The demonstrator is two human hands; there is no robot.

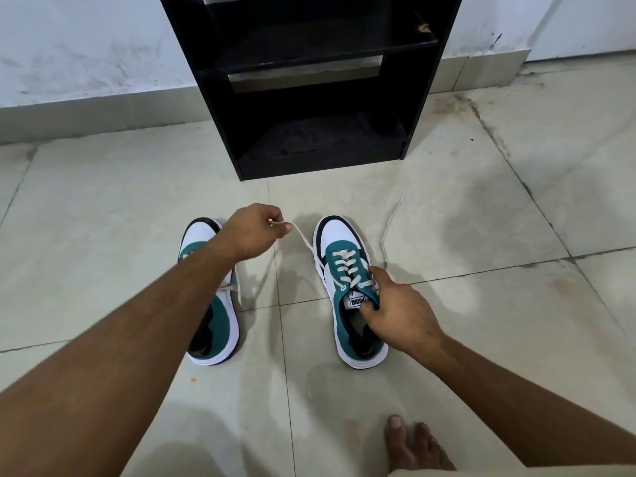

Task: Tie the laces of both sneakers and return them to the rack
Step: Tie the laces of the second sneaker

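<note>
Two green, white and black sneakers stand on the tiled floor, toes toward the rack. The right sneaker (347, 270) has loose white laces. My left hand (251, 232) pinches one lace end (303, 239) and holds it taut to the left, above the floor between the shoes. My right hand (395, 308) grips the right sneaker's tongue and collar. The other lace end (390, 225) trails on the floor to the right. The left sneaker (213, 318) is partly hidden under my left forearm; its laces hang loose. The black rack (309, 98) stands just beyond the shoes.
The rack's lower shelves hold nothing I can see. A pale wall with a skirting strip (86, 115) runs behind it. My bare foot (413, 445) rests on the tiles at the bottom right. Open tiled floor lies on both sides.
</note>
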